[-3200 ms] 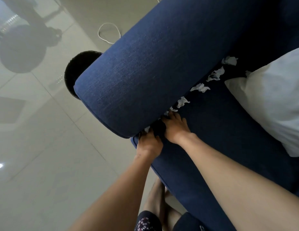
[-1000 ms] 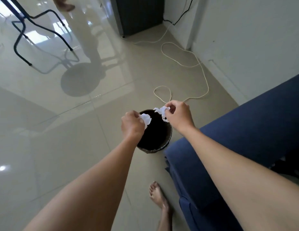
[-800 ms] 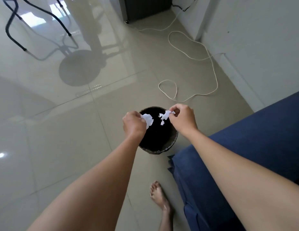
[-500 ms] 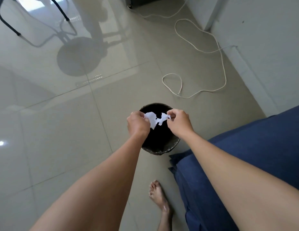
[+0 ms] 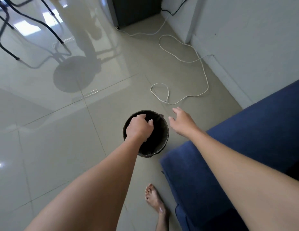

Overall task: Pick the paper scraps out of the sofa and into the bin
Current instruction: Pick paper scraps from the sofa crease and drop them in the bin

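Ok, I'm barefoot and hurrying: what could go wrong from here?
The cable loops on the floor beyond the bin; a bare foot could catch it. The bin stands close to the sofa corner, so a swinging right hand might tip it. The left hand is curled; a scrap may be hidden inside.
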### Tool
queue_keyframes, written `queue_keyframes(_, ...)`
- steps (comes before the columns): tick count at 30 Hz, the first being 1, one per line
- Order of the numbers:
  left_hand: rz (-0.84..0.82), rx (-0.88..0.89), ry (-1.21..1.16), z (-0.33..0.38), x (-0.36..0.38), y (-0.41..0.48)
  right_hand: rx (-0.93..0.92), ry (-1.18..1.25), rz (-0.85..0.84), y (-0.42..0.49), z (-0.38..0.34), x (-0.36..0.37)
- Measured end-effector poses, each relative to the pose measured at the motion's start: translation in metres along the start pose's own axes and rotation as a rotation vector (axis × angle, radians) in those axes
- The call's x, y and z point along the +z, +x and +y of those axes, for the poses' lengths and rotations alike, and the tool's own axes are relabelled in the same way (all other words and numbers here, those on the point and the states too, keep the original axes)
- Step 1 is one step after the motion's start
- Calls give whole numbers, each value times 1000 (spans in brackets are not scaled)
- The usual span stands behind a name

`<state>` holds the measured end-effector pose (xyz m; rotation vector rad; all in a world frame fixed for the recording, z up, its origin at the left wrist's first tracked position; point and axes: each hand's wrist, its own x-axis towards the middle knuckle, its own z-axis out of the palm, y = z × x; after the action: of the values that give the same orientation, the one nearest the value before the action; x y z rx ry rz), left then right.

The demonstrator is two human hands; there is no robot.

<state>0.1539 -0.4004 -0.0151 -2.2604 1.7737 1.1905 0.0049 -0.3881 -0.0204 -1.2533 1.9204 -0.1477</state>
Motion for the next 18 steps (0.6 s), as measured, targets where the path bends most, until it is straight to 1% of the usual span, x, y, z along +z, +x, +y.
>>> queue_keyframes(2, 6, 76, 106, 21, 2, -17, -17, -31, 25, -15, 5, -12)
queue_keyframes(5, 23, 161, 195, 57, 10, -49, -39, -72, 73, -44, 21, -41)
queue_keyframes(8, 40, 251, 277, 93, 25, -86, -47, -61, 130, -78, 45, -76)
queue_keyframes(13, 45, 337, 292, 143, 59, -162, -39, -74, 201, -146, 106, -124)
queue_keyframes(18, 36, 415, 279, 174, 108, -222, -23, -71, 227, -203, 176, -150)
